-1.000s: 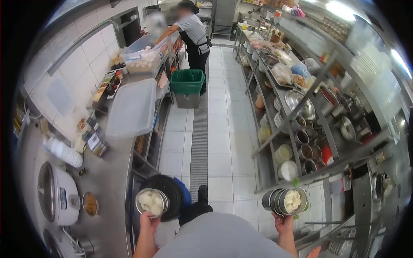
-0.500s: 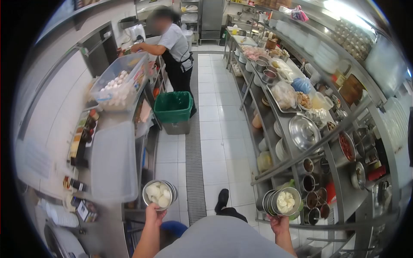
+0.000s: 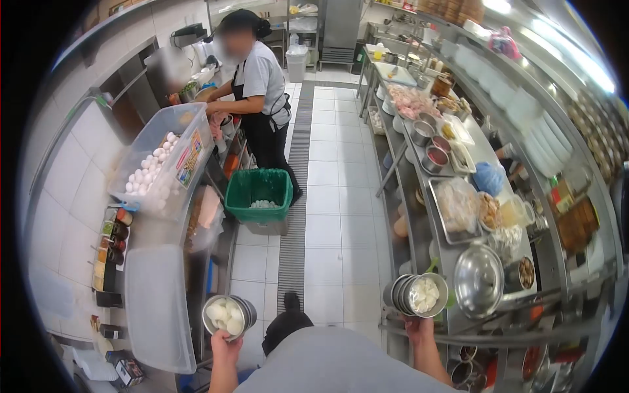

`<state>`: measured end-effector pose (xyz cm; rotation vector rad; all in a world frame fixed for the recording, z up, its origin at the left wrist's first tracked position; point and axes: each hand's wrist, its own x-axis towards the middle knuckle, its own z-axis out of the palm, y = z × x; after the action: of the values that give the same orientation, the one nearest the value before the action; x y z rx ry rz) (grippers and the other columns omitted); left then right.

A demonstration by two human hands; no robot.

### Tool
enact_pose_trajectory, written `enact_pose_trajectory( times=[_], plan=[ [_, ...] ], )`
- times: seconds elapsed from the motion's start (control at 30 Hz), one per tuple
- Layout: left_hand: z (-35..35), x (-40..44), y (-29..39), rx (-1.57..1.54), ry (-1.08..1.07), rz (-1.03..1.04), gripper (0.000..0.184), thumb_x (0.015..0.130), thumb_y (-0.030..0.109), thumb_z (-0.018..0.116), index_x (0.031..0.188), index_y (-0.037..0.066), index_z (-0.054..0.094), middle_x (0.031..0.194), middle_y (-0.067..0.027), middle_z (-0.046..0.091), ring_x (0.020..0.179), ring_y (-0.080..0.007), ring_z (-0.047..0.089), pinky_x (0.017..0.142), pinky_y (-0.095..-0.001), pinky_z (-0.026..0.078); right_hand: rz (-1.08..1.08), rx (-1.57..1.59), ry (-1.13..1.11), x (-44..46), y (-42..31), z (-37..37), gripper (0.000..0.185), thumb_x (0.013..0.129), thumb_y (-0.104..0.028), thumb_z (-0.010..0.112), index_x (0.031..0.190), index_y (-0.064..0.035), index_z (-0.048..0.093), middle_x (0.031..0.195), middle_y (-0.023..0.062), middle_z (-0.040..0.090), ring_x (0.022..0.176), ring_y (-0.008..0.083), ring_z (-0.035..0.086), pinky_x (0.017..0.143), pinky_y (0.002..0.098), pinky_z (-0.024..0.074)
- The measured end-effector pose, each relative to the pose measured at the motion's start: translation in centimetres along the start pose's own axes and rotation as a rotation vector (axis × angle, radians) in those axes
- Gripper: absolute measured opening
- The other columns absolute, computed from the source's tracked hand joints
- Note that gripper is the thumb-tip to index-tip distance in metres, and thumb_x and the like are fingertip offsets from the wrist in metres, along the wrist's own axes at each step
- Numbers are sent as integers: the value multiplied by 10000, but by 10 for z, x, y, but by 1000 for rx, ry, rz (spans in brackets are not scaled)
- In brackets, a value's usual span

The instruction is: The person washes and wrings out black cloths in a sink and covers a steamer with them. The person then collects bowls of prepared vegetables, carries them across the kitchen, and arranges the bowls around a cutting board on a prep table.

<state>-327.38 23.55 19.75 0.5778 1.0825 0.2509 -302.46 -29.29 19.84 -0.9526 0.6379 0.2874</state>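
Note:
My left hand (image 3: 226,347) is closed around a stack of round metal containers (image 3: 249,313), tilted so the opening faces me. Pale, rounded white pieces (image 3: 225,317) fill the front one; what they are I cannot tell. My right hand (image 3: 418,327) grips a second stack of metal containers (image 3: 397,295) from below, near the right-hand counter. White chunks (image 3: 424,295) lie in its front container. Something green and leafy (image 3: 451,299) shows beside that stack, partly hidden by it.
A tiled aisle with a floor grate (image 3: 296,196) runs ahead. At left are a green bin (image 3: 259,213), a plastic tub of eggs (image 3: 151,167), a plastic lid (image 3: 154,301) and a co-worker (image 3: 262,98). On the right counter stand a metal lid (image 3: 479,278) and trays of food (image 3: 455,209).
I have moved forward along the aisle, the bin and counters shifting in view. Both hands still hold their stacks. The co-worker's body has turned slightly, and my other foot shows in front.

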Motion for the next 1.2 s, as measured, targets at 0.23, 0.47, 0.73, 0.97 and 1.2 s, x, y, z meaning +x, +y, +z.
enact_pose_trajectory(
  times=[0.23, 0.47, 0.73, 0.97, 1.2],
  plan=[
    [66, 107, 44, 51, 50, -2, 627, 697, 115, 559, 1320, 53, 530, 1130, -112, 656, 897, -266, 655, 637, -339, 511, -83, 43, -14, 110, -50, 118, 401, 996, -382, 569, 1244, -71, 627, 1049, 136, 729, 737, 288, 738, 419, 182, 498],
    [194, 226, 124, 194, -38, -46, 585, 719, 124, 565, 1301, 62, 548, 1141, -100, 661, 902, -241, 653, 655, -345, 507, 38, 190, -95, 203, -72, 162, 428, 970, -296, 654, 1358, -142, 560, 1237, 70, 679, 1041, 256, 690, 759, 419, 625],
    [374, 334, 171, 168, -153, -73, 584, 709, 127, 562, 1288, 51, 556, 1128, -110, 661, 894, -265, 664, 683, -362, 524, -14, 184, 9, 294, -125, 298, 410, 988, -369, 606, 1315, -123, 591, 1128, 110, 704, 838, 286, 724, 466, 225, 521],
    [501, 370, 186, 107, -84, -23, 658, 700, 130, 562, 1354, 69, 519, 1192, -110, 652, 973, -285, 666, 718, -358, 544, 101, 68, -115, 442, -195, 349, 393, 981, -337, 612, 1311, -125, 594, 1131, 90, 719, 832, 272, 741, 444, 217, 482],
    [601, 422, 185, 78, -46, -43, 648, 709, 130, 563, 1353, 72, 526, 1205, -92, 660, 1013, -244, 662, 709, -354, 537, 116, 40, -185, 568, -276, 457, 381, 978, -341, 611, 1288, -120, 602, 1106, 111, 718, 818, 296, 743, 400, 179, 421]
  ],
)
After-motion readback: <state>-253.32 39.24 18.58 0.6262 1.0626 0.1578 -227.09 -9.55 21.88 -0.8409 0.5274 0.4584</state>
